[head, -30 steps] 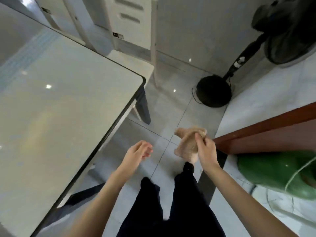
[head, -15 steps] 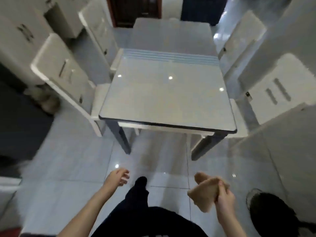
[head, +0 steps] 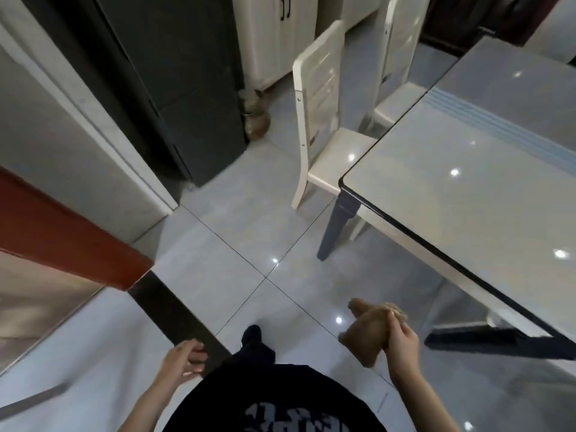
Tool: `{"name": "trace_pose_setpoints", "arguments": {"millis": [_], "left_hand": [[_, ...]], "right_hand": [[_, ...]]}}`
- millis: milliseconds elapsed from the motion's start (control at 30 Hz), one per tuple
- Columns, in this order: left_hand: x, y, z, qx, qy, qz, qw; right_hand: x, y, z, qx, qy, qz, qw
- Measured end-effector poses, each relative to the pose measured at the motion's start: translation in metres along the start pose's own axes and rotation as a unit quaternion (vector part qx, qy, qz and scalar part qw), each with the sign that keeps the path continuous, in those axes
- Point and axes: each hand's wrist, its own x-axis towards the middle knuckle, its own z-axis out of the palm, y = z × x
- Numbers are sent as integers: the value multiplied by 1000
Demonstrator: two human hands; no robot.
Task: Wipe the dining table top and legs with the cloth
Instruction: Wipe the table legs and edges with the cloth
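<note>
One cloth is clamped in the right grip, near the counter. The left grip hangs loosely curled, holding nothing.

A single wide-angle view from the person's head, aimed steeply down and forward — torso at the bottom edge, left hand and right hand low and near, table corner close at right.

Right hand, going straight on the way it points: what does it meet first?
Probably the dark table leg under the near corner. Between it and the right hand, which grips the cloth, only floor shows. Depth is unclear.
</note>
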Motion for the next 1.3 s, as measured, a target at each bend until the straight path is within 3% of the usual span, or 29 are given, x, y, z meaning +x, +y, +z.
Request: {"name": "trace_pose_setpoints", "arguments": {"millis": [167, 367, 567, 833, 967, 1100, 1300], "left_hand": [[51, 42, -61, 76, -12, 3, 997], [112, 147, -87, 212, -57, 64, 973], [145, 254, -40, 246, -140, 157, 946], [158, 378, 57, 295, -219, 174, 914], [171, 433, 98, 369, -257, 206, 869], [189, 473, 138, 457, -297, 247, 801], [195, 505, 192, 537, -381, 273, 702]], "right_hand": [[8, -10, 63, -10, 10, -15, 1000], [9, -18, 94, 15, 102, -13, 995], [26, -23, 114, 13, 158, -4, 987], [104, -80, 148, 98, 207, 35, 973], [128, -112, 162, 137, 230, 25, 963], [135, -130, 176, 185, 264, 39, 946], [124, -109, 206, 249, 388, 64, 885]]}}
